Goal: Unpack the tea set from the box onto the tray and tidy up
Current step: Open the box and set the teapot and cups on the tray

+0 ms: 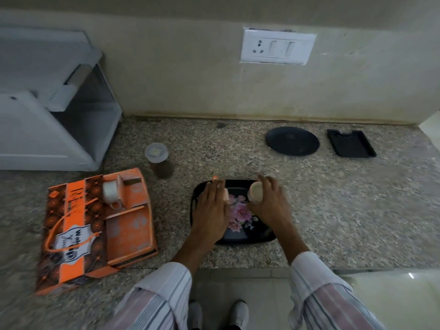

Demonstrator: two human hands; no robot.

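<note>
Cream ceramic cup gripped in your right hand, another pinched in your left hand, both over black floral tray; set them down, then fetch the cup left in orange box.

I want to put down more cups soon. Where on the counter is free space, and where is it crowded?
Bare granite lies between the floral tray and the round black plate, and right of the tray below the small black tray. A narrower strip runs between the orange box and the floral tray. The floral tray's far end is crowded: left hand and right hand each hold a cup there.
</note>
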